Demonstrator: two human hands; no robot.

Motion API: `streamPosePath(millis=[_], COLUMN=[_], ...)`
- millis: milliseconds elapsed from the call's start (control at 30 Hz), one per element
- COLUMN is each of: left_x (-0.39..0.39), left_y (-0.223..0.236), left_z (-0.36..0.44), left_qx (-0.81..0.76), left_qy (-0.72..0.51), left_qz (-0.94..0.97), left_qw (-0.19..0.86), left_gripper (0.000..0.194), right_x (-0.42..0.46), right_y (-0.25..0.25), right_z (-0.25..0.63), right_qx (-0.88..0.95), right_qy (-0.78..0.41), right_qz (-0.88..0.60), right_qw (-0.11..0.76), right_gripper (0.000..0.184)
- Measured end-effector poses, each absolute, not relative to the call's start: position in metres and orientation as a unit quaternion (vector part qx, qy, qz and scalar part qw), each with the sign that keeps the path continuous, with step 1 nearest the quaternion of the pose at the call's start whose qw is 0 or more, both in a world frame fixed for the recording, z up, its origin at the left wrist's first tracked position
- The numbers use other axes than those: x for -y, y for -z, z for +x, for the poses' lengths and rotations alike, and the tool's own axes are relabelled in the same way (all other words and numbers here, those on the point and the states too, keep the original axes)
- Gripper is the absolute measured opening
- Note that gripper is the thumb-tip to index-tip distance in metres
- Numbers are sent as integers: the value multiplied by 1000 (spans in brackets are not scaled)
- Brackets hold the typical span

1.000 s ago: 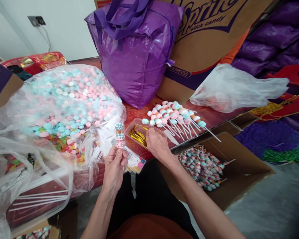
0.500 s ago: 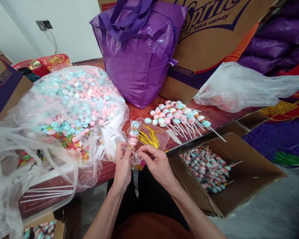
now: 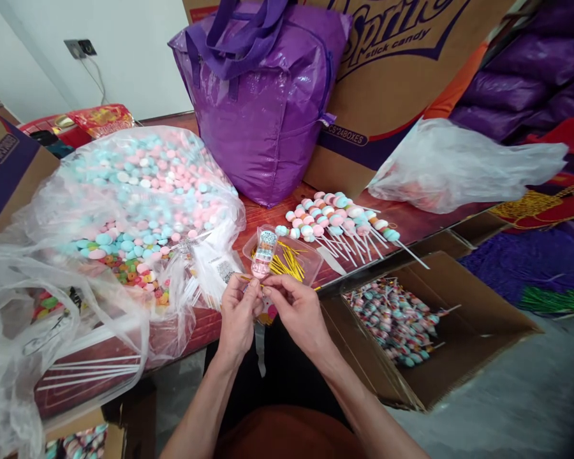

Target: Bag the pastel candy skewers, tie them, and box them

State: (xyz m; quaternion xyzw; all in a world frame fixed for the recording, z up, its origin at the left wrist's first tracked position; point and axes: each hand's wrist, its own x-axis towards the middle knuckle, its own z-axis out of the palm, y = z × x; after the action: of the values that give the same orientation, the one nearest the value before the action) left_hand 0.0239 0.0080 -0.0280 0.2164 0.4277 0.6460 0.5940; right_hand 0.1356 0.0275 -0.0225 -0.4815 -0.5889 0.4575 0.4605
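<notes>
I am holding a small wrapped candy skewer in a clear printed sleeve (image 3: 264, 252) upright in front of me, just past the near edge of the red brick-patterned table (image 3: 402, 220). My left hand (image 3: 238, 313) is pinching the neck of the sleeve from the left, fingers closed on it. My right hand (image 3: 296, 307) is meeting it from the right, thumb and forefinger narrowed on a thin gold twist tie (image 3: 245, 278) at that same neck.

Just behind the skewer a shallow clear plastic tray (image 3: 310, 256) is sitting on the table, holding more loose gold ties. To the left a big clear plastic bag (image 3: 134, 191) is lying open, bulging with pink, blue and white round candies, with small coloured ring candies at its near side. To the right of the tray a row of unwrapped pastel candy skewers on white sticks (image 3: 337, 220) is lying flat. Below the table edge on my right an open brown cardboard box (image 3: 483, 306) is holding a heap of wrapped skewers. A shiny purple zip bag (image 3: 268, 121) is standing at the back, against a large printed cardboard carton (image 3: 402, 70).
</notes>
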Motion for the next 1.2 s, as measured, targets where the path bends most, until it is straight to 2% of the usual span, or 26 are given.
streamPosePath(millis=[333, 500, 567, 667, 767, 867, 967, 1100, 1200], left_x=[-11, -8, -5, -2, 1, 4, 10, 17, 13], left_y=[24, 19, 16, 13, 15, 20, 25, 29, 29], left_z=[27, 18, 12, 10, 19, 33, 41, 39, 33], left_qx=[-415, -336, -291, -279, -351, -449, -502, -520, -511], left_qy=[-641, -576, -524, -481, -487, -560, -590, -582, -576], left_qz=[186, 106, 54, 27, 89, 185, 262, 294, 258], left_qw=[619, 738, 798, 831, 795, 671, 575, 552, 583], left_gripper=[38, 38, 38, 37, 40, 38, 32, 32, 31], right_x=[-33, -29, -28, -30, -32, -28, -22, -20, -18], right_y=[27, 23, 18, 11, 12, 19, 20, 10, 5], right_z=[136, 138, 144, 155, 159, 154, 148, 152, 160], right_qx=[514, 458, 506, 609, 685, 723, 711, 707, 700], right_qy=[-534, -615, -598, -554, -491, -382, -327, -338, -370], right_qz=[-466, -417, -393, -364, -361, -398, -433, -447, -448], right_qw=[483, 488, 482, 435, 399, 416, 447, 432, 415], right_gripper=[14, 14, 15, 15, 12, 9, 11, 13, 15])
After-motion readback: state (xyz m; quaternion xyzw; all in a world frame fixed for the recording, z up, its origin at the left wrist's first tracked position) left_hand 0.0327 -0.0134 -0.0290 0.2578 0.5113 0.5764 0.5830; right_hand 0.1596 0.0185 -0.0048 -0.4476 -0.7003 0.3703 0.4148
